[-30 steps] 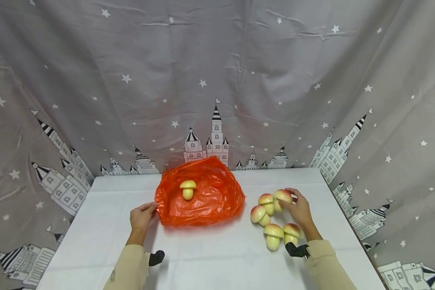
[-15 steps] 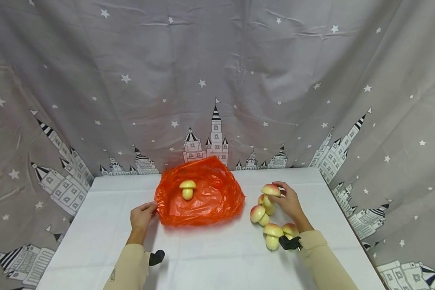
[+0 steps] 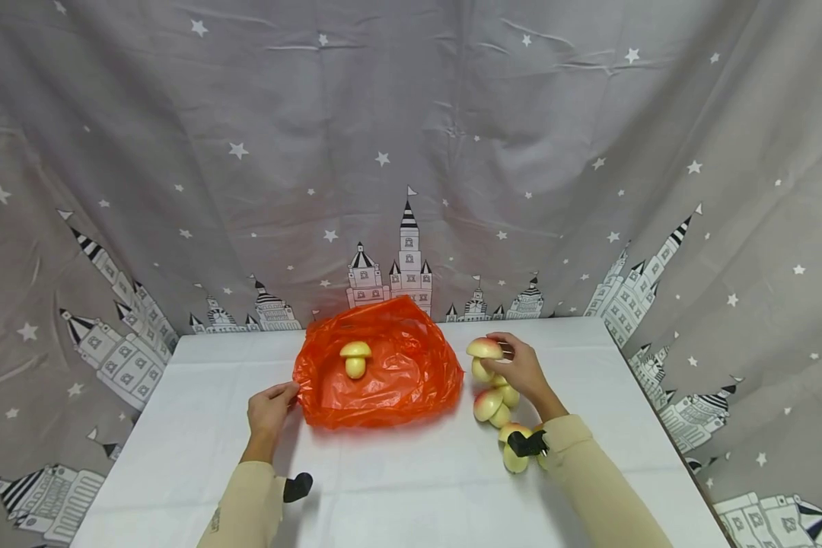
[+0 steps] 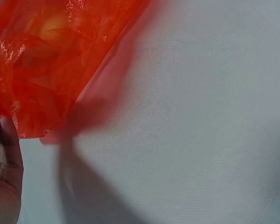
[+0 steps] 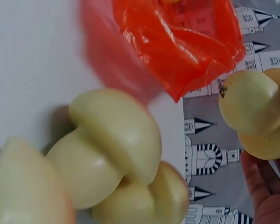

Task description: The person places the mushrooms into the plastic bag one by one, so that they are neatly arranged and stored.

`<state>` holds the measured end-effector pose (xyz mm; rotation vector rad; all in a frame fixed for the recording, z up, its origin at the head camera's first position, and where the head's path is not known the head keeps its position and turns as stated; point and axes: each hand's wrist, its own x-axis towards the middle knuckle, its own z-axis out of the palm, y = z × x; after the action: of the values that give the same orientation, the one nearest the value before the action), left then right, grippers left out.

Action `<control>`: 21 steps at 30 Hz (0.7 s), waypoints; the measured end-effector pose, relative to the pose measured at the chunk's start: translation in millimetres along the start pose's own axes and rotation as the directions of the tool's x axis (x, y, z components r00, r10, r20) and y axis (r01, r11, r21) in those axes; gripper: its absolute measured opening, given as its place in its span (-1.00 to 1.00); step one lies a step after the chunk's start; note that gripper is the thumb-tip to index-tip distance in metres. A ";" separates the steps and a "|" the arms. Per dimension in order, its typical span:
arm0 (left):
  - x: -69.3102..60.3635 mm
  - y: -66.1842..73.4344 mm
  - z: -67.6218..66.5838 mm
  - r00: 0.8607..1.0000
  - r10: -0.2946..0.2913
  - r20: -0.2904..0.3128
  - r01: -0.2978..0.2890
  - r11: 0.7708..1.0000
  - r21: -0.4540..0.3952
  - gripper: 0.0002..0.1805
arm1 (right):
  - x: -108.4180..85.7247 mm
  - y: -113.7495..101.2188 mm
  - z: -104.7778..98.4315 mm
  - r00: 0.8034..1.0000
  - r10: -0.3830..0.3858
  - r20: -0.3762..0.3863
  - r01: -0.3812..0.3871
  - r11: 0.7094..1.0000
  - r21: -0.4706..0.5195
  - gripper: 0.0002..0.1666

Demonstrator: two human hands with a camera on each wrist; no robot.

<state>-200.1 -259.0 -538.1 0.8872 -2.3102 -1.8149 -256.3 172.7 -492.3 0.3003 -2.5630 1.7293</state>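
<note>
A red plastic bag (image 3: 390, 396) lies with its mouth spread on the table, and one yellow toy mushroom (image 3: 355, 359) sits inside it. My left hand (image 3: 269, 415) pinches the bag's left edge; in the left wrist view, the fingers (image 4: 10, 149) meet the red film. With my right hand (image 3: 520, 371) I grip a toy mushroom (image 3: 482, 352) with a reddish-yellow cap, held just right of the bag. The right wrist view has this held mushroom (image 5: 254, 107) at its right edge, stem toward the camera.
Below the right hand lie several more toy mushrooms, among them a tilted one (image 3: 488, 405) and one (image 3: 516, 457) partly behind the black wrist camera mount (image 3: 524, 444). A grey curtain (image 3: 411, 137) with castles and stars hangs behind the white table (image 3: 383, 487).
My right hand has lifted a mushroom from the right-hand group and carried it left toward the bag. The left hand and the bag have stayed nearly still.
</note>
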 end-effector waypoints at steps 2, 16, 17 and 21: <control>0.6 -0.1 0.0 1.000 -0.008 0.001 0.008 1.000 -0.001 -0.55 | 3.6 -2.5 4.7 1.000 -0.004 0.018 0.004 1.000 -0.004 -0.42; 1.9 -3.6 -2.3 1.000 -0.001 -0.002 0.001 1.000 0.019 -0.56 | 21.6 -16.2 33.1 0.990 0.055 0.129 -0.055 0.998 -0.005 -0.45; 1.6 -3.9 -2.5 1.000 0.000 -0.002 0.000 1.000 0.020 -0.56 | 22.3 -17.8 35.2 0.989 0.058 0.134 -0.058 0.998 -0.008 -0.45; 1.0 -4.1 -1.8 1.000 0.013 -0.014 -0.013 1.000 0.021 -0.56 | 25.8 -21.1 42.4 0.990 0.022 0.142 -0.022 1.000 -0.002 -0.47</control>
<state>-198.6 -261.6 -541.6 0.8825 -2.3245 -1.7772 -274.5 122.4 -485.5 0.4107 -2.6739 1.7763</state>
